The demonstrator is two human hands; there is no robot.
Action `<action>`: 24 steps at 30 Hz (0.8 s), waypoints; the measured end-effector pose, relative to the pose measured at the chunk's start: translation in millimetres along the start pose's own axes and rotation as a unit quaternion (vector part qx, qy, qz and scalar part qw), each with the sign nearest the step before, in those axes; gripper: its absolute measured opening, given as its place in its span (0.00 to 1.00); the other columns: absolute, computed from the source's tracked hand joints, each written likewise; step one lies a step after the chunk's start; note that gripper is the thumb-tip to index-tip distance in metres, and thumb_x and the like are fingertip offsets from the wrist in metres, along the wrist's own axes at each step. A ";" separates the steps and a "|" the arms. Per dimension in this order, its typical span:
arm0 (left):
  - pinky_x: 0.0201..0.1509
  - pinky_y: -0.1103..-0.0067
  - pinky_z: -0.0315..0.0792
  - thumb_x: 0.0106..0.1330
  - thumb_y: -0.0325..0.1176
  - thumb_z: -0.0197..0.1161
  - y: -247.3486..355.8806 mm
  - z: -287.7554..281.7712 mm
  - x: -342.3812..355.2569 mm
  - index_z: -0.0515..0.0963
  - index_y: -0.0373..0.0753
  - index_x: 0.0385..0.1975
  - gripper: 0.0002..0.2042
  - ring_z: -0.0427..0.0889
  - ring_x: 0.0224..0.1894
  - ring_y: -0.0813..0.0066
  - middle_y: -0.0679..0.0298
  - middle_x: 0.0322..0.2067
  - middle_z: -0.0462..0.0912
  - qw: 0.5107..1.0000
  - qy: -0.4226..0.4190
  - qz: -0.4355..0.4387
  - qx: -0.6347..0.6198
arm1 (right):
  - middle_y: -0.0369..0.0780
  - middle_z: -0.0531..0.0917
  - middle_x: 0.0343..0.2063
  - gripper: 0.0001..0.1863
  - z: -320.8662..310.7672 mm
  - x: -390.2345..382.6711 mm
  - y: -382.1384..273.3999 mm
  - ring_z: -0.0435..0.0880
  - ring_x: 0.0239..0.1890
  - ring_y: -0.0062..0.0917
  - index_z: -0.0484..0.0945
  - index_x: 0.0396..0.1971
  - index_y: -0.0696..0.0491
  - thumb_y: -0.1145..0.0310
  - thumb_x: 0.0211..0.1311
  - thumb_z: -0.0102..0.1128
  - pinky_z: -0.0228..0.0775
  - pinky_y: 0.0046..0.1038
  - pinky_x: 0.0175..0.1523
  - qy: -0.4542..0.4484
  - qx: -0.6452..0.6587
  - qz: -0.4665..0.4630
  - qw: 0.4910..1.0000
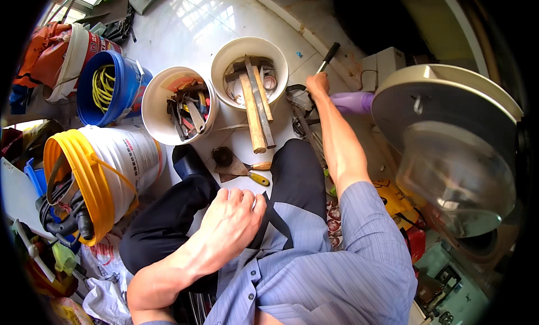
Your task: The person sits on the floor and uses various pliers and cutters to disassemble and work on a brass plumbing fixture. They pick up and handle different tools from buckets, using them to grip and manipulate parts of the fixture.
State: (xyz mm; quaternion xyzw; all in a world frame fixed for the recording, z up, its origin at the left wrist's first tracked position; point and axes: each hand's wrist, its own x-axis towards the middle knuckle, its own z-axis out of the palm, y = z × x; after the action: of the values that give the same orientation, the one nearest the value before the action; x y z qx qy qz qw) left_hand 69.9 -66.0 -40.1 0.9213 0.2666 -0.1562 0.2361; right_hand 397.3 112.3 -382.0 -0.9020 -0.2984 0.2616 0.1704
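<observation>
My right hand [318,85], arm stretched forward, is closed round the metal shaft of a black-handled tool [330,56]; the hand hides its lower end. Close by that hand lies a dark grey, bulky item [300,99], its kind unclear. My left hand [236,215] is curled into a fist above my lap, beside a black strap [276,221]; whatever is inside the fist is hidden. On the floor between my knees are a yellow-handled scraper [258,179], a wooden-handled tool [260,165] and a dark round roll [223,156].
Ahead stand a white bucket [218,72] with wooden-handled tools and another bucket [150,109] full of hand tools. To the left are a blue bucket [84,97] with yellow cable and a tipped yellow-rimmed bucket [104,196]. A large fan-like appliance [449,103] is at right.
</observation>
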 end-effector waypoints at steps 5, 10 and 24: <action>0.40 0.73 0.67 0.57 0.30 0.62 1.3 -7.7 -2.7 0.75 0.31 0.50 0.20 0.76 0.37 0.66 0.60 0.34 0.76 1.000 0.012 0.002 0.003 | 0.54 0.86 0.39 0.18 -2.5 14.8 0.0 0.86 0.45 0.49 0.79 0.45 0.60 0.65 0.58 0.59 0.75 0.43 0.51 -0.012 0.005 -0.086 0.996; 0.39 0.73 0.66 0.59 0.32 0.61 5.8 -11.9 -4.0 0.76 0.31 0.49 0.19 0.76 0.37 0.67 0.60 0.33 0.75 0.999 0.039 0.016 0.010 | 0.46 0.84 0.28 0.14 -76.6 -61.7 -80.3 0.84 0.32 0.45 0.79 0.39 0.58 0.62 0.64 0.64 0.76 0.41 0.40 0.077 0.153 -0.346 0.922; 0.43 0.71 0.68 0.61 0.33 0.64 15.3 -0.4 -8.5 0.75 0.36 0.47 0.15 0.78 0.40 0.65 0.61 0.34 0.77 0.999 0.019 0.028 0.007 | 0.46 0.83 0.54 0.18 8.8 -151.7 -104.1 0.83 0.55 0.41 0.82 0.49 0.56 0.79 0.57 0.59 0.76 0.35 0.61 -0.155 0.085 -0.620 0.764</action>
State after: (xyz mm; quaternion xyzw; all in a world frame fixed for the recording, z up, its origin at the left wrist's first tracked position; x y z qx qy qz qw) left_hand 71.7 -80.7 -30.8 0.9327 0.2442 -0.1343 0.2288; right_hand 241.6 98.0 -284.8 -0.4494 -0.7914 0.2593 0.3232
